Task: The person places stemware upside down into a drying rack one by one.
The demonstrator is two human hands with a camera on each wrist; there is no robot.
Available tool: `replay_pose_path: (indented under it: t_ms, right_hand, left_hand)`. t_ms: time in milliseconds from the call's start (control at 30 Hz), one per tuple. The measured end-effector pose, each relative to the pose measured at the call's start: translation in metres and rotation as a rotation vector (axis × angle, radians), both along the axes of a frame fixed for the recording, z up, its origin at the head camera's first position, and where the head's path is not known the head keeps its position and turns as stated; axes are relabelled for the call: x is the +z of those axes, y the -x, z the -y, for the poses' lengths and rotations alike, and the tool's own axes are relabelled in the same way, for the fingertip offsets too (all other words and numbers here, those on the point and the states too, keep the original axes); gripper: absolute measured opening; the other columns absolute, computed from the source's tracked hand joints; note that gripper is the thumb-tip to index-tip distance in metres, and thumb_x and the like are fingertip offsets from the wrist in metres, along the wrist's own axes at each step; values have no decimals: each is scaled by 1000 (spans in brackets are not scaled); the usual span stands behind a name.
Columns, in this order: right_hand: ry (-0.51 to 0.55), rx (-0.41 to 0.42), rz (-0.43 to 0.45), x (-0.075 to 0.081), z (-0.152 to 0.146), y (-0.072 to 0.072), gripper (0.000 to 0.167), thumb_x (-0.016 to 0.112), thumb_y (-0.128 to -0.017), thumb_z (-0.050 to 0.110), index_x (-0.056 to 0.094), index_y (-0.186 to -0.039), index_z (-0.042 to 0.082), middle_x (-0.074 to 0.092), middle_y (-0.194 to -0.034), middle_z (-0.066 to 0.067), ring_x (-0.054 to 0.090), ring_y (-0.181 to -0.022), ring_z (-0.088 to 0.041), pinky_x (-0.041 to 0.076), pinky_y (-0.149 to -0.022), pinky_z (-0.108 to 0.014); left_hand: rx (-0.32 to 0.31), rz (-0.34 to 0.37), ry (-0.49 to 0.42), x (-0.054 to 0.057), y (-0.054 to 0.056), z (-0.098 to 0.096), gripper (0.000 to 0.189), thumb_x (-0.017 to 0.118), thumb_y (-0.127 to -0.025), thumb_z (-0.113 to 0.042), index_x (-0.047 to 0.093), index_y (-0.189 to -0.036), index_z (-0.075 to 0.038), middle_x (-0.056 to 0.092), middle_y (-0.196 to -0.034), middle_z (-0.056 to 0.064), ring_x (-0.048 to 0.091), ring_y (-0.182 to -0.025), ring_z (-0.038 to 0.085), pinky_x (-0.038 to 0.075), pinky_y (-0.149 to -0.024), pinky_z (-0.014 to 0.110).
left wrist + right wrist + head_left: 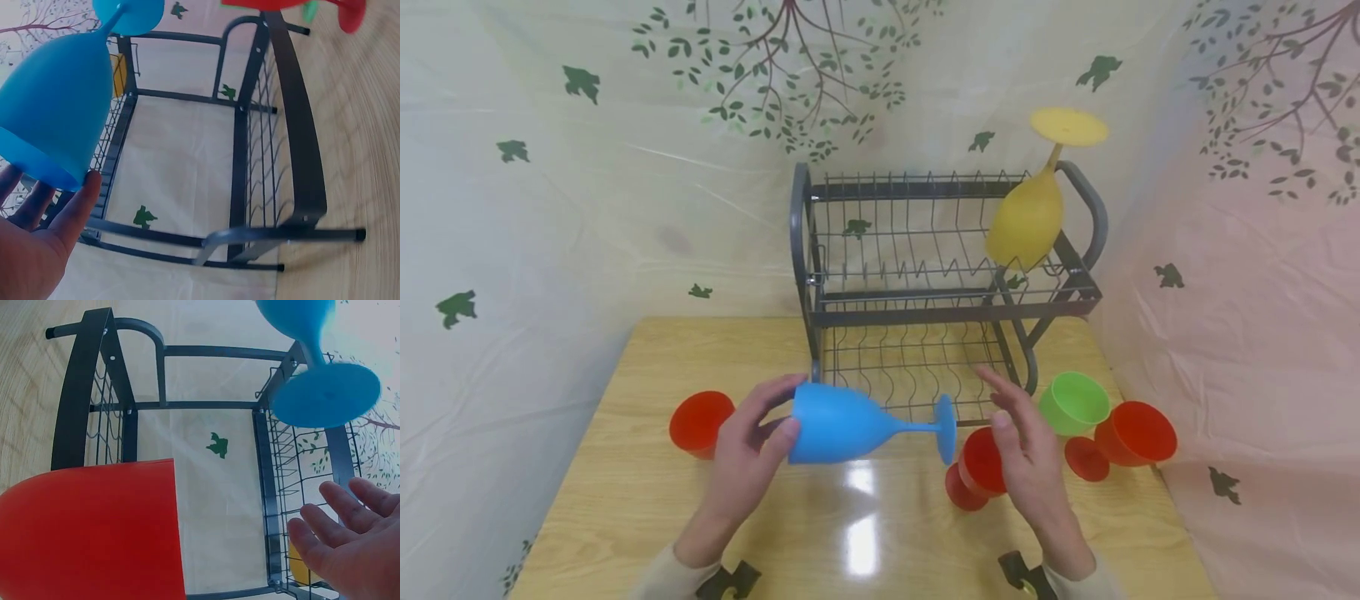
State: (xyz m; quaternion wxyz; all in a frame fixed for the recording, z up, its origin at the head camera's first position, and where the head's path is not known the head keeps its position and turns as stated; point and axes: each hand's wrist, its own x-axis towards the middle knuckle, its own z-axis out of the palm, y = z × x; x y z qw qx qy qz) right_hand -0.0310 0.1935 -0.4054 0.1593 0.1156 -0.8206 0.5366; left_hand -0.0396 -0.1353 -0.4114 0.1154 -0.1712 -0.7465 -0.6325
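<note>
My left hand (747,442) grips a blue plastic goblet (842,423) by its rim, thumb on the near side and fingers behind. The goblet lies sideways in the air, its mouth to the left and its round foot to the right, in front of the dish rack (955,317). In the left wrist view, fingertips (90,184) press at the goblet's rim. My right hand (1030,462) hovers right of the goblet's foot, fingers extended and holding nothing. Below it a red goblet (981,462) stands on the table, partly hidden by that hand.
A yellow goblet (1030,217) sits upside down at the right end of the rack's upper tier. On the wooden table (647,517) are a red cup (700,423) at left, and a green cup (1075,403) and another red goblet (1137,433) at right. Patterned sheeting surrounds the table.
</note>
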Motion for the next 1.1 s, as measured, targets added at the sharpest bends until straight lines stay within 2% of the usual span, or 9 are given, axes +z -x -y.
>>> replay_pose_path:
  t_ms: [67,300,467,567,667,800,900,1100]
  right_hand:
    - [20,29,-20,-1,0,1,47,45,-106,7,50,-152,12,53,-154,-3,52,-132,-13,44,-106,-20]
    - [144,140,-139,-8,4,3,47,41,-107,9,45,-153,2,49,-153,-24,48,-141,-24,40,-115,-26]
    - [227,147,-117,-10,7,0,49,45,-108,17,43,-154,2,46,-156,-21,47,-143,-25,39,-116,-26]
    - [268,141,-87,-13,9,-2,51,50,-107,19,42,-154,2,47,-157,-18,47,-144,-24,38,-116,-26]
    - [271,121,-37,-13,12,-3,52,56,-105,20,44,-154,6,49,-157,-12,47,-144,-19,39,-114,-24]
    - [251,103,4,-12,18,-3,55,59,-101,10,45,-154,8,51,-155,-9,50,-142,-18,41,-112,-24]
    - [254,104,12,-11,22,-2,58,59,-99,3,45,-155,8,52,-154,-11,51,-141,-19,41,-112,-25]
    - [275,119,5,-9,30,-1,56,62,-101,6,45,-154,7,54,-152,-13,51,-141,-17,40,-114,-27]
  left_hand:
    - [15,31,-34,2,0,-4,45,59,-97,1,59,-142,-6,60,-144,11,57,-129,21,57,-93,31]
    - [103,138,-104,4,-1,-19,39,55,-102,-7,59,-141,-9,62,-144,5,58,-130,25,56,-94,32]
    - [126,163,-172,6,0,-28,38,51,-104,-9,58,-142,-7,60,-144,11,57,-129,30,58,-92,32]
    - [128,173,-206,7,1,-33,38,51,-106,-10,56,-143,-6,58,-146,11,55,-129,30,59,-90,34]
    - [125,184,-240,8,2,-38,39,49,-107,-10,53,-144,-3,56,-147,10,52,-130,30,59,-91,34]
    - [116,219,-309,8,2,-45,40,49,-108,-13,50,-146,-1,53,-149,12,50,-131,31,58,-93,35]
    - [106,253,-362,8,3,-49,41,49,-108,-16,49,-146,-2,52,-149,12,48,-132,33,58,-94,36]
    - [78,263,-435,8,4,-57,41,49,-108,-17,49,-145,1,49,-149,17,47,-131,39,57,-96,38]
